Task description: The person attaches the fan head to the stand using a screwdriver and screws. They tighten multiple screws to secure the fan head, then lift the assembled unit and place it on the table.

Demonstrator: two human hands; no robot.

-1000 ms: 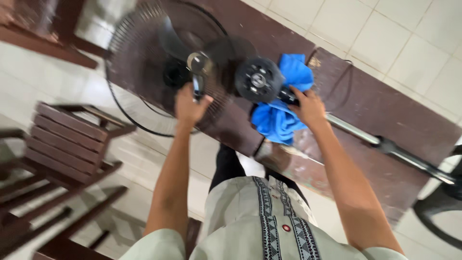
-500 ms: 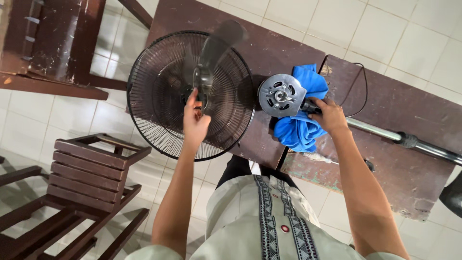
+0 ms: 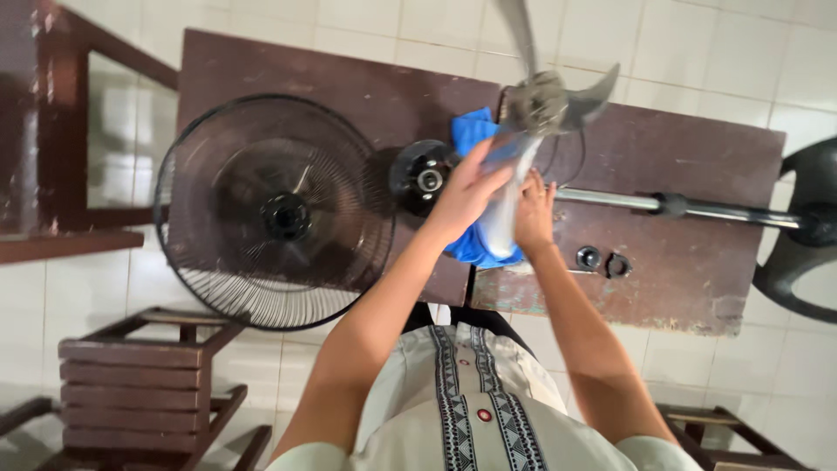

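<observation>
— Grey plastic: fan blade (image 3: 514, 196) lifted clear of the table, hub (image 3: 542, 103) uppermost, one vane slanting down between both hands, two more sticking up and right, the top one blurred and cut off by the frame edge.

— And the grip?

— Left hand (image 3: 466, 194) clasped on the lower vane from the left, fingers wrapped over its edge. Right hand (image 3: 534, 214) pressed flat against the same vane from the right, fingers pointing up; hard to tell whether curled around or merely pressing.

— Underneath?

— Blue cloth (image 3: 471, 131) bunched on the dark brown table (image 3: 689, 262), showing above the left hand and again below both wrists, near the front edge. Just left of the cloth, round black motor (image 3: 425, 177) with bare shaft facing up.

— Room to the left?

— Taken up by a black wire fan guard (image 3: 275, 214), lying flat, overhanging the table's front edge and left corner, close beside the motor.

— To the right?

— Metal pole (image 3: 680, 206) running from the hands to the table's right edge, ending at a black base (image 3: 806, 227) off the table. Two small black nuts (image 3: 603, 261) just below the pole, near the right wrist; bare tabletop beyond them up to the chipped front edge.

— Around the table?

— White tiled floor (image 3: 724, 61) open at the far side. Wooden bench (image 3: 139, 384) at lower left, well apart from the hands.
</observation>
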